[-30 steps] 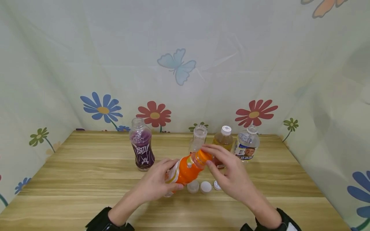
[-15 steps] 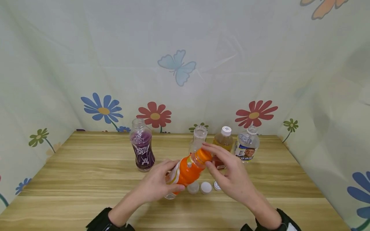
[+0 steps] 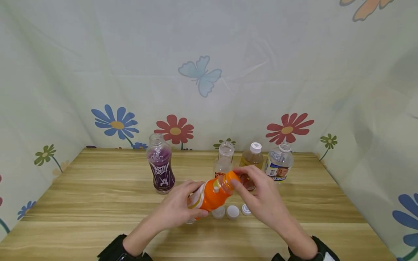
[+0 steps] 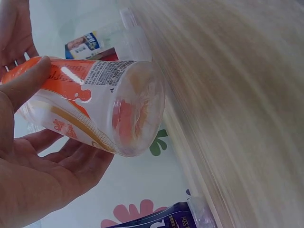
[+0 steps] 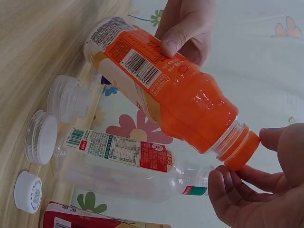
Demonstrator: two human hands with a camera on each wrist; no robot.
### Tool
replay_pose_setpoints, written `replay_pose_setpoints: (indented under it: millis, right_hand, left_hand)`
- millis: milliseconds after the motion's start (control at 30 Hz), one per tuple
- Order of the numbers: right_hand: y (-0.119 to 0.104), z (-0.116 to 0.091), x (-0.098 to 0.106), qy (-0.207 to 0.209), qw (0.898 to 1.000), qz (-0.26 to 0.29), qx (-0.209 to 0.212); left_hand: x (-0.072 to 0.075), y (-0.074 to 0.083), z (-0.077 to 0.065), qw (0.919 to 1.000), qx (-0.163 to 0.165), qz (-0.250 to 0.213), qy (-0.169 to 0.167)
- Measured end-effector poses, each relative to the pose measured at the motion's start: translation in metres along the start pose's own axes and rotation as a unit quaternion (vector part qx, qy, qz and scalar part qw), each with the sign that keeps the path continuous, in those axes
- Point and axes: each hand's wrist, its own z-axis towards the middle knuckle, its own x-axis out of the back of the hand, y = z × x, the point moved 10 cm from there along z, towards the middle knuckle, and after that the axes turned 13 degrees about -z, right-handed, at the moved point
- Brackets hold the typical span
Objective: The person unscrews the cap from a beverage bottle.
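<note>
My left hand [image 3: 177,204] grips an orange-labelled plastic bottle [image 3: 213,194] around its body and holds it tilted above the table, its neck up to the right. The bottle's clear base [image 4: 137,109] faces the left wrist camera. With thumb and fingers, my right hand [image 3: 262,195] pinches the orange cap [image 5: 243,151] at the bottle's neck. Just below the bottle, a translucent cap [image 3: 218,212] and two white caps, one plain [image 3: 233,212] and one printed [image 3: 246,209], lie on the table.
A purple-labelled bottle without a cap [image 3: 161,166] stands to the left. Behind the hands are a clear open bottle [image 3: 225,156], a white-capped amber-looking bottle [image 3: 252,156] and a clear open bottle with a picture label [image 3: 279,163]. A patterned curtain [image 3: 202,36] hangs behind the wooden table [image 3: 98,188].
The fingers of my right hand have shifted slightly down and curled closer around the orange cap. My left hand and the bottle stay nearly in place.
</note>
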Motion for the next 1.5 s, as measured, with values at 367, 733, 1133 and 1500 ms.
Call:
replay_pose_setpoints:
  millis: [367, 733, 1133, 1500]
  right_hand:
    - [-0.009, 0.0, -0.003, -0.015, 0.999, 0.008, 0.044]
    - [-0.018, -0.001, -0.003, -0.031, 0.995, 0.013, 0.089]
    - [-0.022, -0.001, 0.0, -0.047, 0.993, 0.026, 0.107]
    - [-0.022, -0.002, -0.001, -0.054, 0.993, 0.037, 0.102]
  left_hand:
    - [0.0, -0.001, -0.001, 1.0, 0.001, 0.004, 0.002]
    - [0.0, -0.001, -0.001, 1.0, 0.003, -0.003, -0.002]
    - [0.0, -0.002, 0.001, 0.9999, 0.001, -0.014, -0.008]
    - [-0.001, -0.002, 0.001, 0.9997, -0.002, -0.02, -0.011]
